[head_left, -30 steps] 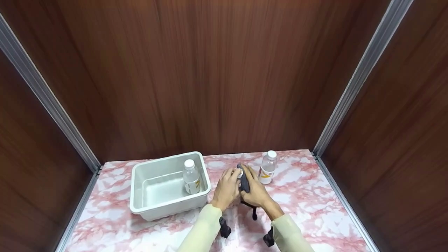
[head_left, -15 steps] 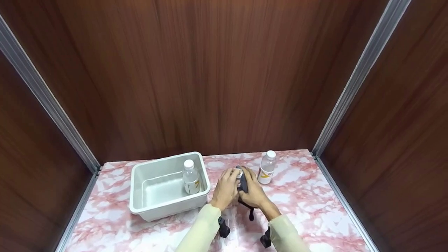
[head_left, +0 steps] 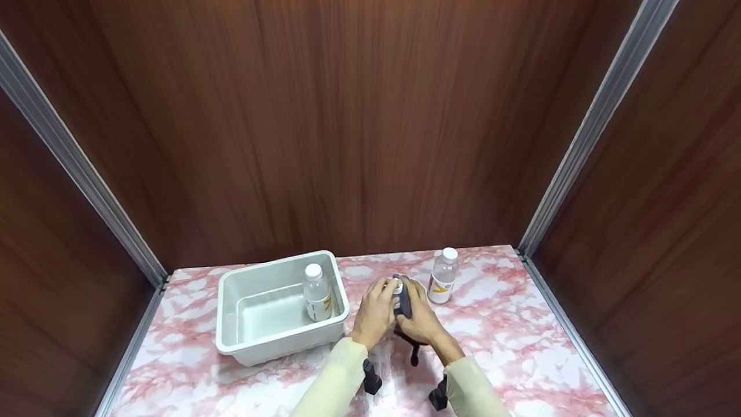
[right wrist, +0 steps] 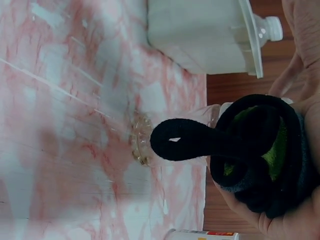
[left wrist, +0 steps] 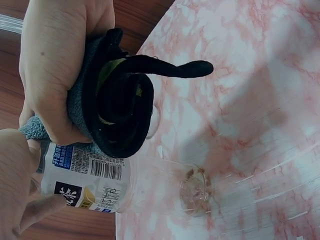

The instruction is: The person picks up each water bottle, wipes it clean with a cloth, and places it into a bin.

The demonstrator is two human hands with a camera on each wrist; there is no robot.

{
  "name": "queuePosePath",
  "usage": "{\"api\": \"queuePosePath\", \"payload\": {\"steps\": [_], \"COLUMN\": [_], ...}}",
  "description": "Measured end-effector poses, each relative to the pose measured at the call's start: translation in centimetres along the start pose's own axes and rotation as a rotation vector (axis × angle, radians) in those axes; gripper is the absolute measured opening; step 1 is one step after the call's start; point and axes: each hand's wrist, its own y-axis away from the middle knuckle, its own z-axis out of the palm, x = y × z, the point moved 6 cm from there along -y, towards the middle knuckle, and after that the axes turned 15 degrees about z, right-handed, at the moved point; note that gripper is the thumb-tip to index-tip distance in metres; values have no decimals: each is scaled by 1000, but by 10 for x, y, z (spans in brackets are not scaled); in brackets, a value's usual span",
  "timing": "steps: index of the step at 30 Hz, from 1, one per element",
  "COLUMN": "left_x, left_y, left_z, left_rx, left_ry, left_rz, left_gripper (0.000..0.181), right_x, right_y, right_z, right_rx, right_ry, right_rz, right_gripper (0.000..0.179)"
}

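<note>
In the head view my left hand [head_left: 373,313] and right hand [head_left: 418,318] meet around a clear plastic bottle. Its white printed label [left wrist: 105,175] shows in the left wrist view, where the left fingers grip the bottle. My right hand holds a rolled dark grey cloth [head_left: 403,301] with black edging against the bottle's side. A black loop [left wrist: 192,69] sticks out from the roll's end. The bottle's base [right wrist: 141,140] points down at the table; whether it touches is unclear. Hands and cloth hide its upper part in the head view.
A pale grey bin [head_left: 278,339] on the left has a white-capped bottle [head_left: 317,298] upright inside. Another such bottle [head_left: 443,284] stands right of the hands. Wooden panels [head_left: 370,145] enclose the marbled pink-and-white table [head_left: 509,347] at the back and sides.
My right hand and the cloth have shifted slightly left over the past second. The left hand keeps its grip on the bottle, and the bin and other bottles stay put.
</note>
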Motion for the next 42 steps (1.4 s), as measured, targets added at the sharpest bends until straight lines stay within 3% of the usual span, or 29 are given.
{"api": "queuePosePath", "payload": {"steps": [17, 32, 42], "left_x": [1, 1, 1], "left_y": [4, 8, 6], "left_z": [-1, 0, 0], "left_rx": [10, 45, 50], "left_ry": [2, 0, -9], "left_rz": [1, 1, 6], "left_gripper": [36, 34, 31], "right_x": [4, 9, 17], "right_y": [0, 3, -1], "right_z": [4, 9, 12], "right_rx": [8, 41, 40], "right_ry": [-14, -62, -90], "right_rz": [18, -24, 19], "right_gripper": [85, 85, 86]}}
